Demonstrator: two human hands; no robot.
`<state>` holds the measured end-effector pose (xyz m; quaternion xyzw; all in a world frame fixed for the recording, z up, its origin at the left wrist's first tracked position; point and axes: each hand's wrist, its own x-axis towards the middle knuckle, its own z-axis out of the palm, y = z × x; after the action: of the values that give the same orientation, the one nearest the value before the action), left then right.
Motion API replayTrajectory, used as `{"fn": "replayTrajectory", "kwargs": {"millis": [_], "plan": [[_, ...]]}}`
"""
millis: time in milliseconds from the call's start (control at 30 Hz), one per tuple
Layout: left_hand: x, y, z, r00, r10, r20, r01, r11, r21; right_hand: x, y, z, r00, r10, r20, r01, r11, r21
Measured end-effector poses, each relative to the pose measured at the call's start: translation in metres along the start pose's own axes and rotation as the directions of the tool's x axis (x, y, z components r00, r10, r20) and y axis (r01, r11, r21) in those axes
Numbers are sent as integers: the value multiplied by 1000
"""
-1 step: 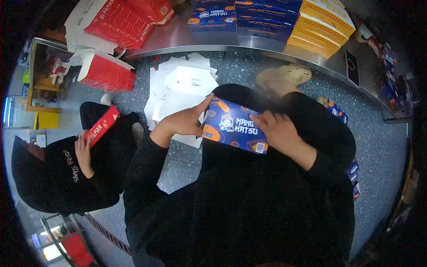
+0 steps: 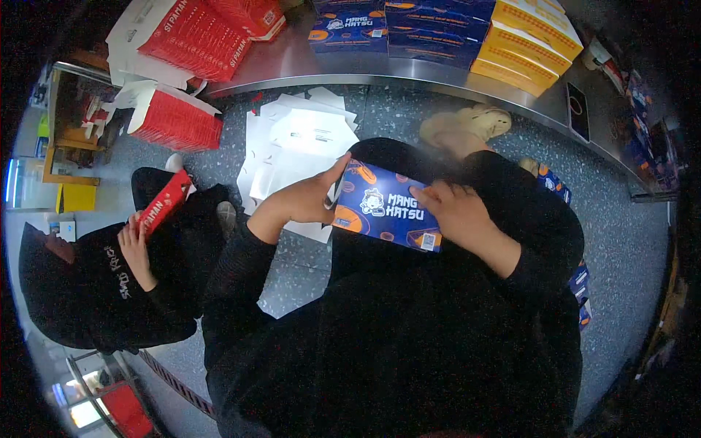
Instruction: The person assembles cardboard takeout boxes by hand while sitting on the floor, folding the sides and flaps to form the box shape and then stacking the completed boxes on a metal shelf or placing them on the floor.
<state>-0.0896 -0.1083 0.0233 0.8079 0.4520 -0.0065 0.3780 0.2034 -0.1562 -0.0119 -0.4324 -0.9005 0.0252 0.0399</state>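
Note:
A blue cardboard food box [image 2: 385,201] with orange pictures and white lettering lies over my lap, its printed face up and slightly tilted. My left hand [image 2: 310,198] grips its left end, with a finger at the far corner and the thumb near the lower left edge. Across the right end, my right hand [image 2: 460,215] lays bent fingers on the printed face; its thumb is hidden. The box's underside is out of sight.
White flat sheets [image 2: 307,139] lie on the speckled floor. A metal counter [image 2: 365,69] carries red cartons [image 2: 204,36], blue boxes [image 2: 438,25], yellow boxes [image 2: 522,51] and a phone [image 2: 577,111]. Stacked red cartons [image 2: 175,120] stand left. A co-worker [image 2: 102,277] holds a red box [image 2: 165,203].
The blue box has shifted a touch to the right in my hands, my grip much the same. The co-worker's red box has turned slightly and moved a little left.

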Motion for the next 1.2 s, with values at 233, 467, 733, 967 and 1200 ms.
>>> {"fn": "replayTrajectory", "kwargs": {"millis": [233,467,733,967,1200], "plan": [[-2,23,7,980,120,-156,-95,983,160,2,26,-2,984,-10,175,-96,805,586],[-5,8,42,804,-271,-528,138,950,-279,5,15,19,965,176,-193,75,522,850],[-9,-3,49,802,-119,-586,277,942,188,2,-4,36,877,352,-328,8,670,742],[-1,4,57,881,-224,-417,238,971,-17,4,-10,13,986,143,-85,-88,883,461],[-12,-10,50,938,-118,-327,8,948,-317,11,-17,-12,988,65,141,-86,985,150]]}}
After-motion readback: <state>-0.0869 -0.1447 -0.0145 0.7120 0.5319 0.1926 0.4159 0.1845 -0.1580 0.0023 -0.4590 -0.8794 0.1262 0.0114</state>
